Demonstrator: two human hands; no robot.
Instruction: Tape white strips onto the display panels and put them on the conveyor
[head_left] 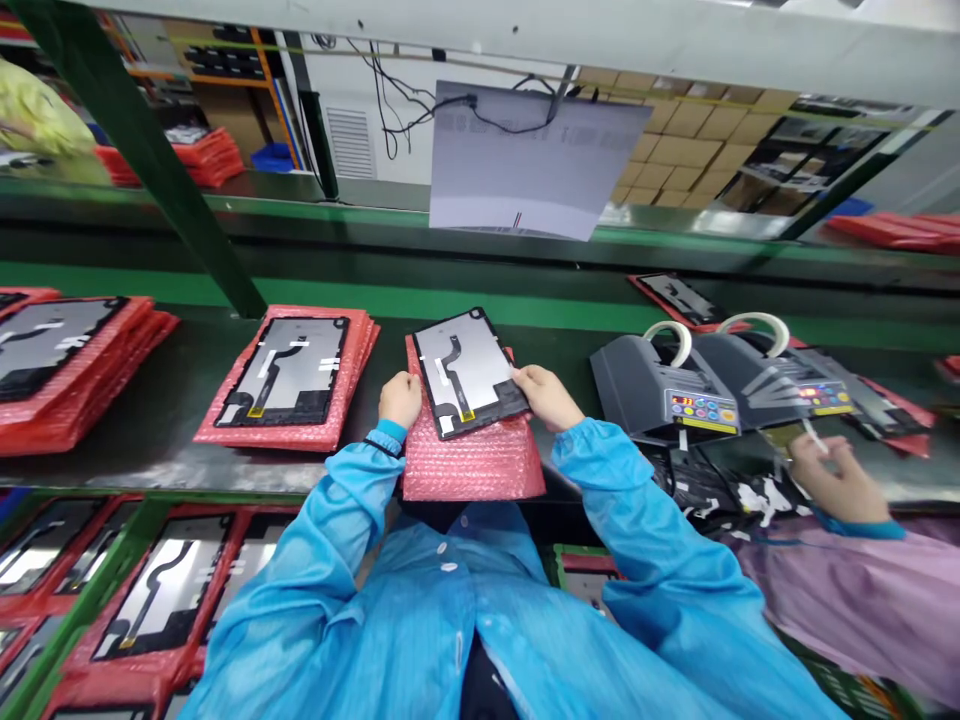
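Observation:
A tablet screen panel (463, 365), silver-backed with a black frame and a dark ribbon cable, lies tilted over a red bubble-wrap bag (472, 465) in front of me. My right hand (549, 397) pinches the panel's right edge between thumb and fingers. At the bag's left edge, my left hand (400, 400) is closed, its curled fingers gripping the bag beside the panel; the fingertips are partly hidden. To the left, a similar panel (289, 370) rests on a stack of red bubble-wrap bags (352, 375).
Farther left stands another bag stack (97, 400) topped by a panel. Two grey tape dispensers (667, 390) with white tape rolls are on the right, where a co-worker's hand (844, 480) handles a strip. Crates (90, 600) of panels sit below the bench edge.

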